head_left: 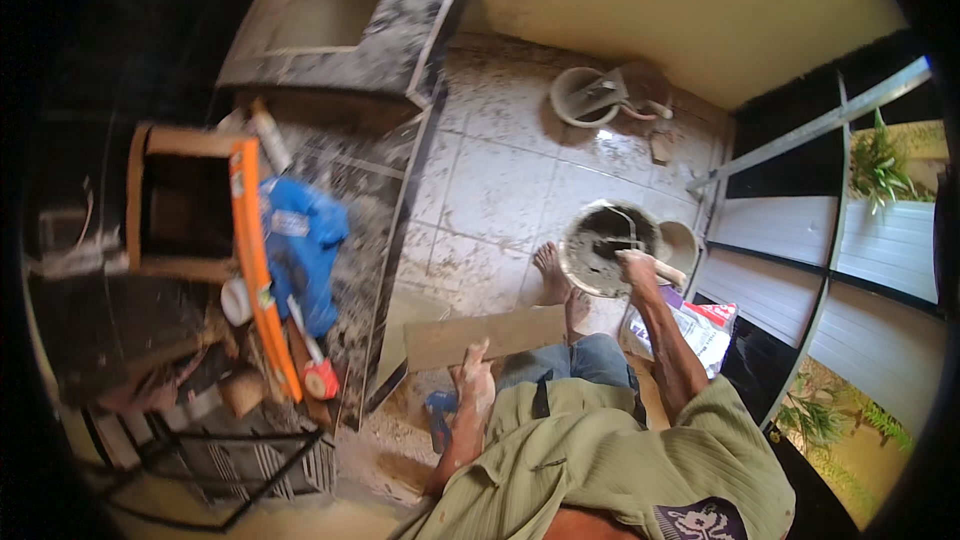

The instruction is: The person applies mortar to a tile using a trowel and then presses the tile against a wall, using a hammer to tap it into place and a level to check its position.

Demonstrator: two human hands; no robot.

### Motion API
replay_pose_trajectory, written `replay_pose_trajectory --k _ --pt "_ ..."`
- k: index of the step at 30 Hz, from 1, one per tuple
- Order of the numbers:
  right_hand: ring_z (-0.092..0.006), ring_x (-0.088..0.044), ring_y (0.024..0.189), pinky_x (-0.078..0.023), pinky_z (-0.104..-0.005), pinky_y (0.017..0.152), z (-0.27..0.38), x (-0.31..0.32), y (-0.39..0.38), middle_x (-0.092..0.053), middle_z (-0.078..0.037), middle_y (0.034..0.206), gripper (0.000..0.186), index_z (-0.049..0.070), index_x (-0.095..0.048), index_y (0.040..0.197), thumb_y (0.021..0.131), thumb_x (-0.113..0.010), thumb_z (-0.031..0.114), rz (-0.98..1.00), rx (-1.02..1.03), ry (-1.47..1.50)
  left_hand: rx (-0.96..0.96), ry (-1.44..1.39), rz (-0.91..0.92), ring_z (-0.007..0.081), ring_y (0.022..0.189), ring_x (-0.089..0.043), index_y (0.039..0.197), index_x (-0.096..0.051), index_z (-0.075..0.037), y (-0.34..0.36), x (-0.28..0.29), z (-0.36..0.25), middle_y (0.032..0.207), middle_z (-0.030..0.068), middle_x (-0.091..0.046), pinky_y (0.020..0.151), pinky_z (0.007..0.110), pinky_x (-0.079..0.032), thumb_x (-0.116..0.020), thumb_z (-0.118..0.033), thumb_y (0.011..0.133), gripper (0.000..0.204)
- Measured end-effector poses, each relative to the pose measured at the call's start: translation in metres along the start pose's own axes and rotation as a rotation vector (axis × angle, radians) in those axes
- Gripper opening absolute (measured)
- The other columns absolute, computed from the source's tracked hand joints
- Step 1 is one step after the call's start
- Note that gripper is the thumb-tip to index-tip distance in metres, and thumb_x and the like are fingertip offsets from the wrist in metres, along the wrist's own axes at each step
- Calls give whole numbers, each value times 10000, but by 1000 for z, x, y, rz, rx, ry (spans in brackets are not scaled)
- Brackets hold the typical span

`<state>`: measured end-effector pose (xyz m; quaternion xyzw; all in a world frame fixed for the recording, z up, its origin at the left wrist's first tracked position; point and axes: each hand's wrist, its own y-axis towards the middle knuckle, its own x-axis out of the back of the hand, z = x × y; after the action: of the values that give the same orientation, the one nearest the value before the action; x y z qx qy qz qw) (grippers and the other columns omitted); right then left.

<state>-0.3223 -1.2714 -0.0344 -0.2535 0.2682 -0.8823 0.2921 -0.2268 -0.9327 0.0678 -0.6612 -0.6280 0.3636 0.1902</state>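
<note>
My left hand [470, 372] grips a long grey-brown rectangular tile [518, 332], held flat over my legs at the lower middle of the head view. My right hand [636, 268] is closed on a trowel handle [652, 262] at the front rim of a white bucket [570, 260] on the floor. The trowel's metal part reaches into dark grey wet mortar [601, 238] inside the bucket. My bare feet show beside the bucket. A second pale container [680, 240] stands just right of it, and a printed bag [690, 340] lies below.
At left, a dark speckled counter [365, 190] holds an orange level [260, 270], blue cloth [315, 250] and tools. Below it is a black metal rack [260, 465]. Another bucket [570, 110] stands near the back wall. A metal-framed louvred opening [760, 285] runs along the right.
</note>
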Motion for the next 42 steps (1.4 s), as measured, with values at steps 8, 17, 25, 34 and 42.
replay_pose_trajectory --k 8,17,25,34,42 --pt "-245 -574 599 -440 -369 561 -38 -18 168 -585 -147 690 174 6 -616 726 769 -493 121 115 512 -937 118 790 234 186 1039 -516 1182 -535 -51 71 6 19 1155 90 -551 895 314 -403 -477 -191 911 310" --pt "-340 -590 710 -444 -421 638 -52 -88 285 -613 -222 780 263 0 -622 829 733 -540 231 113 -13 -317 117 115 -78 175 981 -528 1005 -580 -24 167 -122 44 1026 60 -570 902 315 -395 -622 -127 800 233" --pt "-270 -582 802 -447 -385 726 -86 -109 331 -631 -179 846 193 -6 -587 910 773 -522 114 248 -183 -128 126 -17 -149 202 999 -544 1091 -557 -49 195 -171 86 1055 57 -583 929 374 -401 -600 -153 802 310" --pt "-399 -485 1118 -393 -522 928 -76 -54 379 -499 -220 1193 415 -10 -509 1129 774 -577 192 339 374 -1115 264 183 -221 216 967 -573 1038 -584 -63 233 -190 137 1006 60 -607 910 370 -427 -558 -178 816 251" --pt "-399 -267 1325 -177 -536 1078 -168 -37 412 -365 -208 1393 427 28 -510 1226 842 -448 204 160 276 -1264 336 38 -108 208 976 -562 1039 -582 -80 295 -223 196 1022 56 -604 892 366 -421 -574 -185 817 246"
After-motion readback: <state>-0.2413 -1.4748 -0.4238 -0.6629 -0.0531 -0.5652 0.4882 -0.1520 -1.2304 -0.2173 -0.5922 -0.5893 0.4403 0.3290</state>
